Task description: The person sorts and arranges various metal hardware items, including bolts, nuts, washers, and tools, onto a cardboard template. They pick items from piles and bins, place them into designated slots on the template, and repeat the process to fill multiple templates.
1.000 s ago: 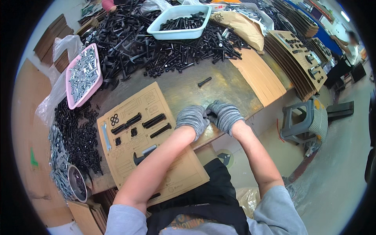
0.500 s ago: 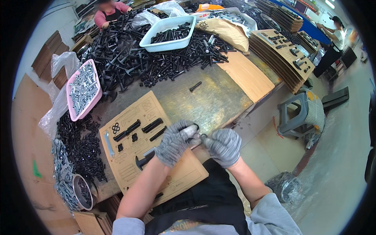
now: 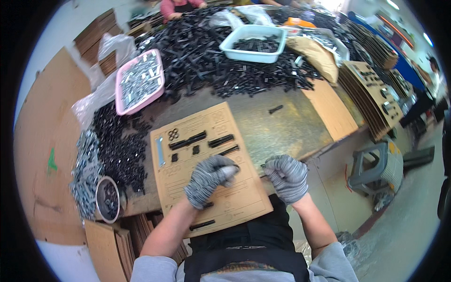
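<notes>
Two hands: both in grey knit gloves, apart from each other, at the near side of the table.
Left hand (image 3: 211, 181): above the board, thumb and fingers curled in; blur leaves it unclear whether anything is gripped.
Right hand (image 3: 287, 178): just right of the board, fingers bent in; a small dark piece (image 3: 264, 165) shows at the fingertips, but one cannot tell if it is pinched.
Board (image 3: 244, 185): printed brown card, flat on the table (image 3: 263, 134), its near end reaching past the edge toward the lap.
On the board: wrench (image 3: 160, 152) at the left, four rings (image 3: 173, 134) by its far end, long black bolts (image 3: 188, 140) to their right, another bolt (image 3: 202, 224) at the near edge.
Beyond the board: a lone bolt (image 3: 276, 109), on the table, far right of it.
Left side: screw heap (image 3: 127, 160), pink tub (image 3: 141, 105) farther off, metal bowl (image 3: 123, 201) nearer.
Far side: black heap (image 3: 188, 61), blue tub (image 3: 253, 55) on it, paper sack (image 3: 315, 58) to the right.
Right side: stacked boards (image 3: 352, 96); grey stool (image 3: 364, 176) on the floor.
</notes>
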`<state>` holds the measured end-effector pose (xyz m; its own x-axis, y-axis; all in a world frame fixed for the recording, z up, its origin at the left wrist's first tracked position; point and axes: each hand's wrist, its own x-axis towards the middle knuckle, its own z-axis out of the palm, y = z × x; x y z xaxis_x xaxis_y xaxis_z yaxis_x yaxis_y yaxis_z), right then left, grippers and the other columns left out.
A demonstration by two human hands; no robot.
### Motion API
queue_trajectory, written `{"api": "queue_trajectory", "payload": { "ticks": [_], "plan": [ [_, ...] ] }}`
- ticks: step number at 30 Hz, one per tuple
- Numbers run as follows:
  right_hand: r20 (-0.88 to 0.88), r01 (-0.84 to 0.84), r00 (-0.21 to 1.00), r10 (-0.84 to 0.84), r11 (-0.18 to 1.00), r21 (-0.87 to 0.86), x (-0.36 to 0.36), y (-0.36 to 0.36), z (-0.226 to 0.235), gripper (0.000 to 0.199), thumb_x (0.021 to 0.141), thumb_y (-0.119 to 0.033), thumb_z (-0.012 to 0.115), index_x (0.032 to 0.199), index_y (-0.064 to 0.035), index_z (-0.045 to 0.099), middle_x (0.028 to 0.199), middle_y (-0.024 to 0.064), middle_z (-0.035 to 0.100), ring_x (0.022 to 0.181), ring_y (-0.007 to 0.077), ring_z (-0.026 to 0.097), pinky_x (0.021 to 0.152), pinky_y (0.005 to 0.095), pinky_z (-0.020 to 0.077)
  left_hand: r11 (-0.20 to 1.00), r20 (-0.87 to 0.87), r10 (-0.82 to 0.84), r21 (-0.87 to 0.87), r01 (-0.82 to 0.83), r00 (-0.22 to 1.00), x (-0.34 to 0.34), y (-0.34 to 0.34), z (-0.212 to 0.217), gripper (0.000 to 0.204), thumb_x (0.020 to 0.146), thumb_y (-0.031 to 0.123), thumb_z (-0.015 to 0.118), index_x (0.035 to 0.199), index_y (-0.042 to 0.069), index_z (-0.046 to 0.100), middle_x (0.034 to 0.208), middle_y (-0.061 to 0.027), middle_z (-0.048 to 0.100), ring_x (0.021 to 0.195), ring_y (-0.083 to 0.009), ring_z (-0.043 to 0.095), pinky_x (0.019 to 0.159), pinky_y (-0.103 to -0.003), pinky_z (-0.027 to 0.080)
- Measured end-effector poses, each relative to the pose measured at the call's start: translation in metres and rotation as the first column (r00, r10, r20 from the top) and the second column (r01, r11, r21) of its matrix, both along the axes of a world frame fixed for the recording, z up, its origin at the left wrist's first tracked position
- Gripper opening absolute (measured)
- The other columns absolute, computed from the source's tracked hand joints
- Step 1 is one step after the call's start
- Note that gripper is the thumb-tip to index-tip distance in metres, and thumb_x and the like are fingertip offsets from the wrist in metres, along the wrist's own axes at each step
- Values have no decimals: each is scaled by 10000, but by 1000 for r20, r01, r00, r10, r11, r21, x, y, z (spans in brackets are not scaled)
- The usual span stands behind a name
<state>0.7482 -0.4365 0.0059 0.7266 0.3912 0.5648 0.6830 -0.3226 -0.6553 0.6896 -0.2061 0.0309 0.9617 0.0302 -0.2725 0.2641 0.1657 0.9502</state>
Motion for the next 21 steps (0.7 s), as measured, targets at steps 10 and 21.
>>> {"api": "queue_trajectory", "payload": {
  "ticks": [10,21],
  "plan": [
    [-81,-174,984,157,945,-276,76,112,10,86,751,-115,690,827,-115,650,822,74,638,776,251,629,691,352,512,536,25,-89,844,27,996,53,91,20,156,792,115,668,919,24,681,834,-95,691,752,-187,638,726,-316,503],
    [127,-266,896,425,745,-612,41,190,-14,73,776,-156,649,826,-104,637,789,82,607,759,275,613,682,381,509,604,-126,-64,785,139,990,-5,143,-12,159,784,174,684,889,56,700,842,-102,694,766,-220,653,746,-326,512]
  ]
}}
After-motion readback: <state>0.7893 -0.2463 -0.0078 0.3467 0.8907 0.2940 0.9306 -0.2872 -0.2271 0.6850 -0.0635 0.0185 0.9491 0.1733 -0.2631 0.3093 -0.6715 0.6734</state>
